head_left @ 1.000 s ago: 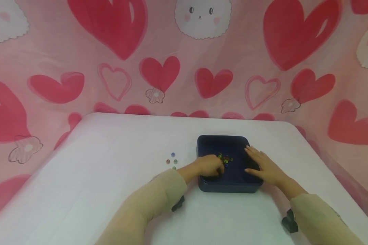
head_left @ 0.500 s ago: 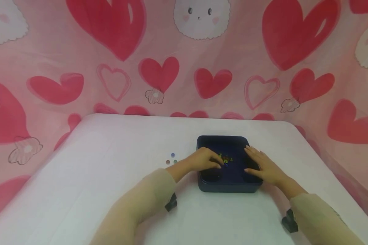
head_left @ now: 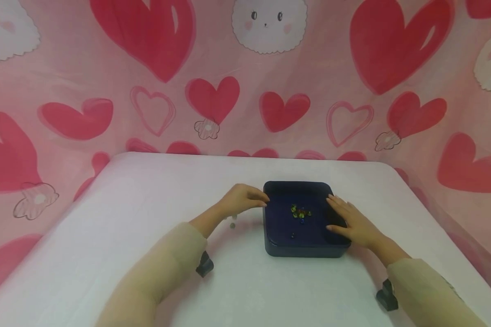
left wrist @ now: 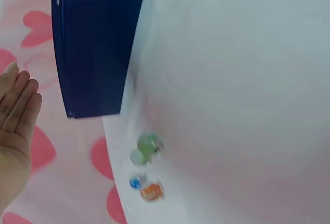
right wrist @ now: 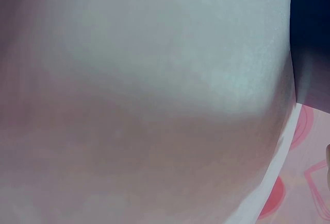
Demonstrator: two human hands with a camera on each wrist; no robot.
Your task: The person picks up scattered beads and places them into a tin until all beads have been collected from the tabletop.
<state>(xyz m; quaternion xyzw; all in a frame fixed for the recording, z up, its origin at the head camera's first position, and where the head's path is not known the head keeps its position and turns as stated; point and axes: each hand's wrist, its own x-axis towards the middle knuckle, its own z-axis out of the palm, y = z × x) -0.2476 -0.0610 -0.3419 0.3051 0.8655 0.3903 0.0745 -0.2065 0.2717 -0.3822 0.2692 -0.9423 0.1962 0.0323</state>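
Note:
A dark blue rectangular box (head_left: pixel 307 251) without a lid stands on the white table. Inside it lies a cluster of small glass marbles (head_left: pixel 300 212), green, yellow, reddish and blue, with a single dark marble (head_left: pixel 293 235) apart near the front. My left hand (head_left: pixel 240 200) is in the air by the box's left rim, its fingers fairly straight and nothing seen in them; the left wrist view shows the same hand (left wrist: pixel 15 131). Below it on the table are several loose marbles (left wrist: pixel 149 144), green, blue and orange, partly hidden in the head view. My right hand (head_left: pixel 358 227) rests spread on the box's right rim.
The white table (head_left: pixel 167 181) reaches back to a pink cloth backdrop (head_left: pixel 245 113) with hearts. Dark wrist-camera mounts (head_left: pixel 205 264) hang under both forearms. In the right wrist view, the box's side (right wrist: pixel 312 38) shows at the upper right.
My left hand has come up out of the box and moved left past its rim, leaving a single marble visible near the box's front. The right hand stays where it was.

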